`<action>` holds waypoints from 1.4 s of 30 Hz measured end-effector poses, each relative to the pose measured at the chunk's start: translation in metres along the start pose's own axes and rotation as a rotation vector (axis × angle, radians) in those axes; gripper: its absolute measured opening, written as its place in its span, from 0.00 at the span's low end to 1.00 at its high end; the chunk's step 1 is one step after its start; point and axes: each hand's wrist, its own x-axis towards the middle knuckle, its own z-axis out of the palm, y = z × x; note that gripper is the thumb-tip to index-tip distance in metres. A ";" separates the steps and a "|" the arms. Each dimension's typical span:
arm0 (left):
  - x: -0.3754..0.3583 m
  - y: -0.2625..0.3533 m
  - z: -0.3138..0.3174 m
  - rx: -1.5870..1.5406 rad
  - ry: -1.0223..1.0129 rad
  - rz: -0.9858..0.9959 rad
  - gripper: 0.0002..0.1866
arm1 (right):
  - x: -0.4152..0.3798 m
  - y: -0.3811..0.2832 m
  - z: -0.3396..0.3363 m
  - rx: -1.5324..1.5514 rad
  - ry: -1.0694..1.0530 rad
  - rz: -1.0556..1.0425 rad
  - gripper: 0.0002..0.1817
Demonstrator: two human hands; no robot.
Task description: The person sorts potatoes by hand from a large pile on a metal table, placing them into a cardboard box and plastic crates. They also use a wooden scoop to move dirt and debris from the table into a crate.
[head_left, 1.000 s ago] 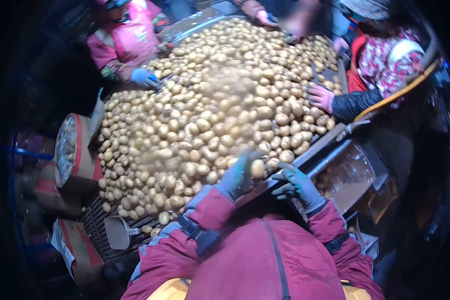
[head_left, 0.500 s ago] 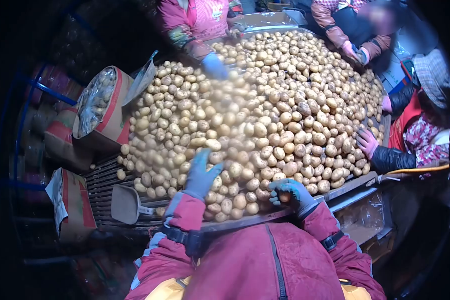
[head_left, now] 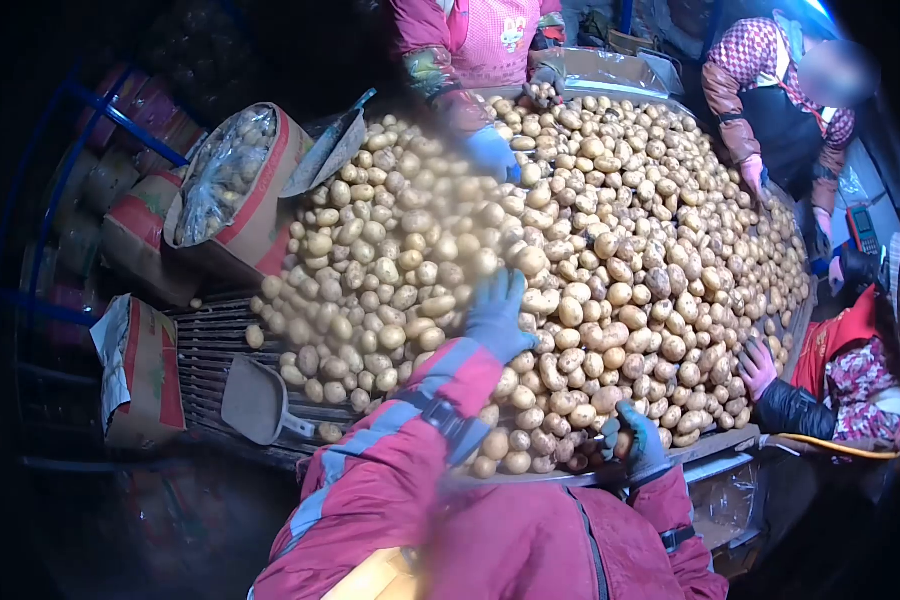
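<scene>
A big heap of yellow potatoes [head_left: 590,250] covers a slatted sorting table [head_left: 210,345]. My left hand [head_left: 498,312], in a blue glove, reaches out over the middle of the heap with fingers spread, resting on the potatoes and holding none. My right hand [head_left: 634,440], also gloved, sits at the near edge of the heap with its fingers curled around a potato [head_left: 622,443].
Other people in pink and red jackets stand round the table; a blue-gloved hand [head_left: 492,152] works at the far side, a pink-gloved hand [head_left: 756,368] at the right. Bag-lined cartons [head_left: 235,190] [head_left: 140,370] stand left. A scoop [head_left: 255,400] lies on the slats.
My left hand has reached further up and right across the heap. My right hand stays at the near edge on a potato. The view has swung, so the table sits more to the right.
</scene>
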 end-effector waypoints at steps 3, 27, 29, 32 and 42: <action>0.028 0.009 0.006 -0.019 -0.075 -0.099 0.62 | -0.004 0.010 -0.011 0.057 -0.019 0.113 0.14; 0.014 -0.374 -0.095 -0.758 0.429 -0.614 0.26 | -0.001 0.007 0.047 -0.280 -0.050 -0.043 0.22; 0.009 -0.321 -0.101 -0.847 0.278 -0.656 0.32 | 0.029 0.026 0.023 -0.448 -0.088 -0.149 0.19; 0.004 -0.293 -0.075 -0.371 0.238 -0.474 0.34 | 0.024 0.004 0.093 -0.395 -0.196 -0.044 0.14; -0.072 -0.163 -0.064 -0.643 0.083 -0.162 0.26 | 0.042 0.005 0.179 -0.448 -0.196 0.059 0.19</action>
